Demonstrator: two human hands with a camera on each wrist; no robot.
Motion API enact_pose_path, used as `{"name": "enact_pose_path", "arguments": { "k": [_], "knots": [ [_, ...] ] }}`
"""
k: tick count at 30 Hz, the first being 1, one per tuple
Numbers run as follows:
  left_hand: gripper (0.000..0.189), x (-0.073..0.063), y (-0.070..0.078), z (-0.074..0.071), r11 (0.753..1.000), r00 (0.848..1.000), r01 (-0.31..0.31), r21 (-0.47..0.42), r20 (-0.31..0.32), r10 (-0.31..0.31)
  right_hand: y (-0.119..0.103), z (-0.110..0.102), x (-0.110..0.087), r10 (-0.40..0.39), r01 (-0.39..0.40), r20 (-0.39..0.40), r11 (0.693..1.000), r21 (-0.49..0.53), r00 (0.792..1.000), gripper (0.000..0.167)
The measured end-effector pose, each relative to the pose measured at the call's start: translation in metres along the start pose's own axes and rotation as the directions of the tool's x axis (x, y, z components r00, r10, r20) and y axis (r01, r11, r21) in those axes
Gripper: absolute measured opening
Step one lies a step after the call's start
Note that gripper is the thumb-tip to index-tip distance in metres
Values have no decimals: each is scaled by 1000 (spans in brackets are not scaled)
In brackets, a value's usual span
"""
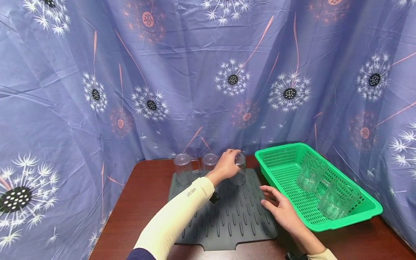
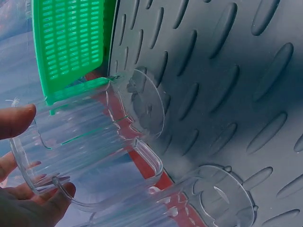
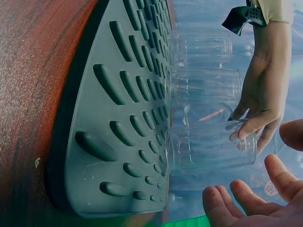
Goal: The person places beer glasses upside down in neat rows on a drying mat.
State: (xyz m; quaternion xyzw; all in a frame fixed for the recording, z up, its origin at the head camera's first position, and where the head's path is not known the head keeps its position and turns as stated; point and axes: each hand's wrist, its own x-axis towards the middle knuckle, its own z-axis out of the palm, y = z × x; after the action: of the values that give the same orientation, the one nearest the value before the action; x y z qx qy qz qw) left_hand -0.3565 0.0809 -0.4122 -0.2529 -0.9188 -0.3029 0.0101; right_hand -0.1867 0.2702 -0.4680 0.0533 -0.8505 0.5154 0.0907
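Note:
At the back of a dark grey ridged mat, my left hand grips a clear glass mug by its top end. Thumb and fingers are spread around that rim, and the handle shows in the left wrist view. The mug's lower end is at the mat. To its left stand two more clear mugs, a middle one partly hidden by the left hand and an outer one. My right hand, fingers loosely bent and holding nothing, hovers by the mat's right edge.
A green perforated plastic basket sits right of the mat. Inside lie two clear mugs, one farther back and one nearer. The brown table ends against a blue dandelion-print curtain.

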Motion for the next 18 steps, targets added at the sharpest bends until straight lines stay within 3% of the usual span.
{"name": "enact_pose_path", "arguments": {
  "k": [10, 18],
  "knots": [
    [71, 3, -1, 7, 1000, 998, -22, 18, 55, 21, 0, 6, -1, 37, -39, 44, 999, 34, 998, 43],
    [68, 2, 3, 7, 998, 994, -22, 63, 105, 15, -1, 7, 1, 17, -17, 49, 1000, 14, 999, 44]
  ]
}}
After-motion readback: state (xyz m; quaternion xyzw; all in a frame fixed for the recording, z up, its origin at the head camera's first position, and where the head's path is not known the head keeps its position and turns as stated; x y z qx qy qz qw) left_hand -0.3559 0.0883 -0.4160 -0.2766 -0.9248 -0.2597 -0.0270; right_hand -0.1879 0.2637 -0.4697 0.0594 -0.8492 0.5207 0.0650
